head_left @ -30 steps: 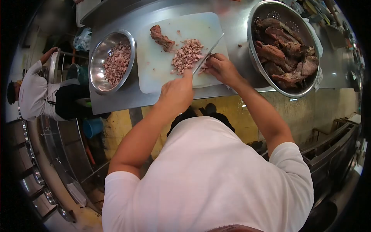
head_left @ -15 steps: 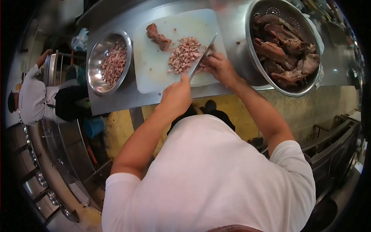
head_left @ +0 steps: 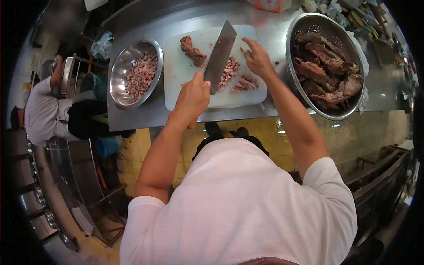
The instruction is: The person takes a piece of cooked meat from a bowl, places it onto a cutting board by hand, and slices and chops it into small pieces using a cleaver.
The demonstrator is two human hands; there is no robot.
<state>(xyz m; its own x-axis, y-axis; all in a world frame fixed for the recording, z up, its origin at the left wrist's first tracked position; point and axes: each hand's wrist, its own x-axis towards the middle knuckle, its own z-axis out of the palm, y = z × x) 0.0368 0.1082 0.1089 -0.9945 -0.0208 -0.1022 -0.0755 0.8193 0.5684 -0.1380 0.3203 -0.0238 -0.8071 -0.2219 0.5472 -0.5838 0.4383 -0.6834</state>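
A steel table (head_left: 274, 42) runs across the far part of the scene. On it lies a white cutting board (head_left: 176, 86), a little left of the middle. To the board's right stands a big colander (head_left: 327, 116), filled with large chunks of meat (head_left: 324, 62). To its left, a steel bowl (head_left: 118, 79) holds finely chopped meat (head_left: 140, 75).

A broad knife (head_left: 221, 55) slants over the middle of the board, its tip toward the far side; whether the blade touches the board I cannot tell. The left hand (head_left: 193, 95) is closed around its handle at the near end. The right hand (head_left: 257, 57) is empty, fingers spread, over the right part of the board.

On the board, a long piece of meat (head_left: 193, 51) lies far left, diced meat (head_left: 230, 70) sits just right of the blade, and thin strips (head_left: 245, 83) lie near right.
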